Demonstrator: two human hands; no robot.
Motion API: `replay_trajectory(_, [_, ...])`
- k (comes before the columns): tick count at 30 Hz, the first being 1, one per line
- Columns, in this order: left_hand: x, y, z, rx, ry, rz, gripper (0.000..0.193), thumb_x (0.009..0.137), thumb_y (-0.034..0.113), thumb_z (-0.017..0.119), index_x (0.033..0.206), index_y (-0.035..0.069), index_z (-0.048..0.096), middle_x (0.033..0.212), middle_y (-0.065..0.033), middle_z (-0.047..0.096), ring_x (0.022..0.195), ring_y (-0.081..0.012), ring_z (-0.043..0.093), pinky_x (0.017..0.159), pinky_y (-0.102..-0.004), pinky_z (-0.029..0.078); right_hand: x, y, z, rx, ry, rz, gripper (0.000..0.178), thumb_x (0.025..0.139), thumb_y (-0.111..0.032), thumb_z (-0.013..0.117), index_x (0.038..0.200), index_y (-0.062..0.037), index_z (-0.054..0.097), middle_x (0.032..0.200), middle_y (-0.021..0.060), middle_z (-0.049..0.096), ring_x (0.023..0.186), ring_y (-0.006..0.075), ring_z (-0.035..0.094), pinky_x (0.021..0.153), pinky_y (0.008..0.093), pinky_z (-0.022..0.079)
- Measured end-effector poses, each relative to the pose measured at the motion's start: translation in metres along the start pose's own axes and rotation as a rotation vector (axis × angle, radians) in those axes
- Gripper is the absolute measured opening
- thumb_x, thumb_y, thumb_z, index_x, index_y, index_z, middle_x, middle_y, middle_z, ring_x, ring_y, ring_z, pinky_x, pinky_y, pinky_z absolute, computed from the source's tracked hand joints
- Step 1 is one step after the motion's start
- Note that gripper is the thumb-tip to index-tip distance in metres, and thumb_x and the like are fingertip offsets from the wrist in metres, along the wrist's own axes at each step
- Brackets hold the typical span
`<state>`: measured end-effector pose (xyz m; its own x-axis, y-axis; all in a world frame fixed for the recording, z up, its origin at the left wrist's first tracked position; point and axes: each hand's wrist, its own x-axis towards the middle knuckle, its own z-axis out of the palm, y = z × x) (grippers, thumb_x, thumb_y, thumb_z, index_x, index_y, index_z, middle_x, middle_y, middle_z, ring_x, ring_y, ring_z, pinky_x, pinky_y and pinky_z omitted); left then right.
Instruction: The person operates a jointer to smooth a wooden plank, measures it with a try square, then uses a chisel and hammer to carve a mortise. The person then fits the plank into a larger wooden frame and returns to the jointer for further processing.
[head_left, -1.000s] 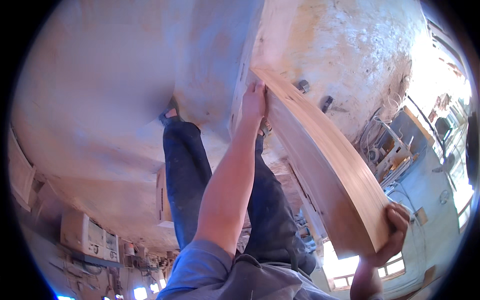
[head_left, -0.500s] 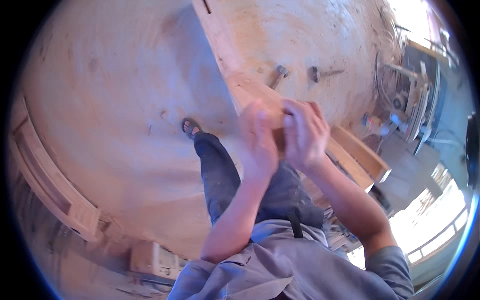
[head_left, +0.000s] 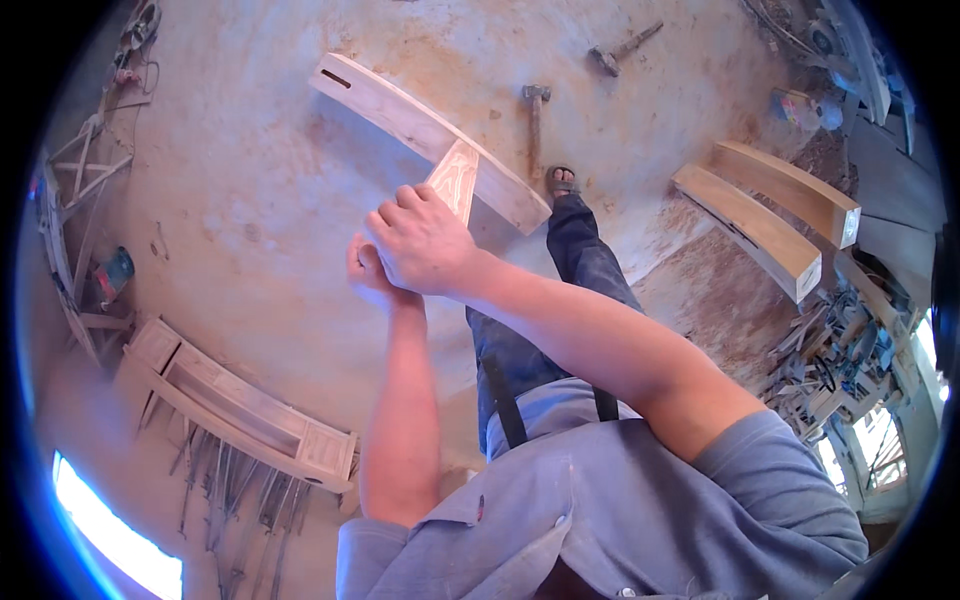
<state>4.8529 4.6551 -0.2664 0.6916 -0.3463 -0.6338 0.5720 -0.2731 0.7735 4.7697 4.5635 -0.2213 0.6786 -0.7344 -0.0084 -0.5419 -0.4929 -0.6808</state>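
Observation:
Both my hands are closed around the near end of a short, pale wooden rail [head_left: 457, 180]. Its far end meets a long wooden beam [head_left: 392, 113] in a T shape, with a slot cut near the beam's left end. My right hand [head_left: 422, 240] wraps over the rail from above. Just left of it, my left hand [head_left: 368, 268] is partly hidden behind the right, with its fingers curled. The hands cover the rail's near end.
A hammer [head_left: 535, 125] lies beyond the beam, another hammer [head_left: 622, 50] farther right. Two wooden posts [head_left: 750, 230] rest on the floor at right. At lower left stands a wooden panel frame [head_left: 235, 405] near several metal bars [head_left: 240, 500]. My sandalled foot [head_left: 562, 180] is near the beam's right end.
My view has turned, and both hands have shifted left in it, with the rail still held. The joined beam now shows at nearly full length. My right hand now lies across the left.

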Motion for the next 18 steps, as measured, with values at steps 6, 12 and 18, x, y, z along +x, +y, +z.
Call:
replay_trajectory(6, [-0.004, 0.003, 0.017, -0.129, -0.054, -0.055, 0.016, 0.09, 0.013, 0.047, 0.095, -0.002, 0.051, 0.087, -0.0064, 0.05, 0.078, -0.0217, 0.055, 0.07, -0.0378, 0.05, 0.001, 0.011, -0.011, 0.043, 0.019, 0.031, 0.018, 0.08, -0.025, 0.065, 0.08, -0.0075, 0.058, 0.078, 0.0066, 0.059, 0.081, 0.0254, 0.055, 0.08, 0.0374, 0.045])
replay_trajectory(12, [0.002, 0.004, 0.022, -0.173, 0.005, -0.089, 0.012, 0.088, 0.013, 0.046, 0.09, 0.001, 0.046, 0.085, -0.0064, 0.047, 0.077, -0.0231, 0.053, 0.07, -0.0399, 0.048, 0.002, 0.007, -0.012, 0.031, 0.043, 0.054, 0.022, 0.078, -0.027, 0.066, 0.082, -0.0064, 0.06, 0.08, 0.008, 0.061, 0.084, 0.0265, 0.057, 0.081, 0.0377, 0.045])
replay_trajectory(18, [-0.012, 0.01, 0.001, -0.08, 0.05, -0.12, 0.013, 0.084, 0.015, 0.046, 0.086, 0.003, 0.04, 0.081, -0.0074, 0.044, 0.074, -0.0242, 0.049, 0.062, -0.0423, 0.043, -0.012, -0.014, 0.0, 0.006, 0.043, 0.103, 0.022, 0.077, -0.026, 0.066, 0.084, -0.006, 0.06, 0.084, 0.0101, 0.063, 0.087, 0.0276, 0.059, 0.083, 0.0381, 0.046])
